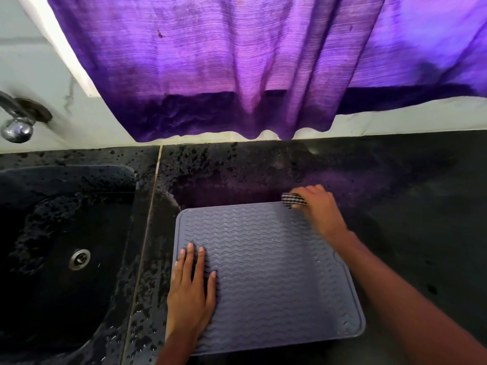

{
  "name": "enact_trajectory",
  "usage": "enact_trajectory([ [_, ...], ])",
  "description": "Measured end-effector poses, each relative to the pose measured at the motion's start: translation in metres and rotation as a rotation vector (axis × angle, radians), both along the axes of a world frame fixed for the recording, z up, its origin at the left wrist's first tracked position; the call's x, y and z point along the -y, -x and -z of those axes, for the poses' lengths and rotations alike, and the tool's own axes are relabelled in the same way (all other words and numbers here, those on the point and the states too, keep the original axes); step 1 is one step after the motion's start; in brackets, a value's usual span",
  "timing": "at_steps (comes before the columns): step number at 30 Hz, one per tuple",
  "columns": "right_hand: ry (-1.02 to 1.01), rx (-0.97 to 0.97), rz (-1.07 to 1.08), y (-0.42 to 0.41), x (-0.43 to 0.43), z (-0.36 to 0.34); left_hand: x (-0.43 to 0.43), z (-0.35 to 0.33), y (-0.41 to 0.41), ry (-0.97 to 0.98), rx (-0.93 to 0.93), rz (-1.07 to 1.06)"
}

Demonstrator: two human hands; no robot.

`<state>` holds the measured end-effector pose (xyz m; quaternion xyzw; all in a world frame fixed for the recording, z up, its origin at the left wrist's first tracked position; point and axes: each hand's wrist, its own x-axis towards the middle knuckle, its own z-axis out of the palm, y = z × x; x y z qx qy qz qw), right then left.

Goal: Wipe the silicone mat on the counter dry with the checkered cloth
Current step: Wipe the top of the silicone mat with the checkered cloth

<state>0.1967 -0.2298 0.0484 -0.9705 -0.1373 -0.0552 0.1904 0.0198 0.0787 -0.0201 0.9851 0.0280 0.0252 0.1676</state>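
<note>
The silicone mat [276, 272], grey-blue with wavy ridges, lies flat on the dark tabletop [408, 206], just right of the sink [66, 246]. The checkered cloth [292, 201] is bunched small at the mat's far right corner, touching its rim, and the right hand [320, 208] has its fingers curled round it. The left hand [192, 291] presses on the mat's near left part, fingers [190, 259] straight and spread, pinning it. This looks like the wiping step itself, with the cloth at one end of a stroke. Small bright specks on the ridges may be water, though that is hard to tell. The next move likely calls for drawing the cloth along the ridges toward the left or near side with firm pressure, the left hand bracing the mat against sliding. Droplets speckle the tabletop near the sink, and a purple curtain [237, 61] hangs at the far wall.
</note>
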Motion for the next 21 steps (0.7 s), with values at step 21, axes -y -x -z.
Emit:
enact_trajectory([
  [21,-0.12,-0.108,-0.226,-0.013,-0.122,0.032,0.001,-0.003,-0.001,-0.012,0.035,0.024],
])
